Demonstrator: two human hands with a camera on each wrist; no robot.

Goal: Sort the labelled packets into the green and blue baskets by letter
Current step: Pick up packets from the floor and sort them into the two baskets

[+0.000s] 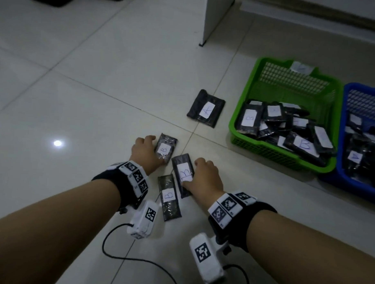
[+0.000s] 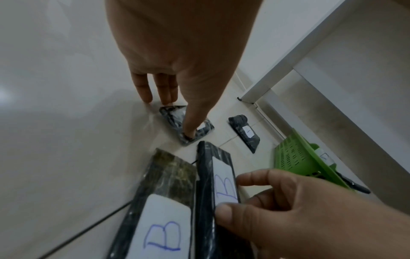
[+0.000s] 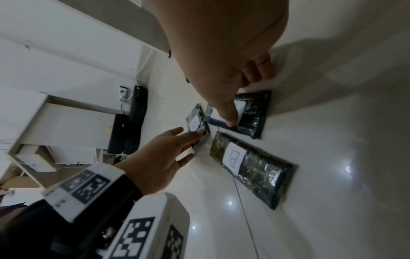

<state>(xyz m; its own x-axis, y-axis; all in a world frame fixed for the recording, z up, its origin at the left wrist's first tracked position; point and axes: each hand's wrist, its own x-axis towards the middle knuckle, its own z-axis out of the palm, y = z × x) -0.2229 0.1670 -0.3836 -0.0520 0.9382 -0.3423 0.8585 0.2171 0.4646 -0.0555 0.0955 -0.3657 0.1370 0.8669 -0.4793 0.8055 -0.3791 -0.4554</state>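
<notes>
Floor (image 1: pixel 77 95) holds four dark packets | left hand (image 1: pixel 144 153) pinches the far B packet (image 1: pixel 166 148) by its edges | loose B packet (image 1: pixel 169 197) lies near | right hand (image 1: pixel 204 177) pinches the middle B packet (image 1: pixel 182 173) | A packet (image 1: pixel 205 108) lies apart | green basket (image 1: pixel 256 144) holds B packets | blue basket (image 1: pixel 344 117) touches it on the right.

head view downward, wrist views close, sharing packets (image 1: pixel 169 197)

Four floor packets (image 1: pixel 205 108) (two baskets (image 1: pixel 242 131)).
</notes>
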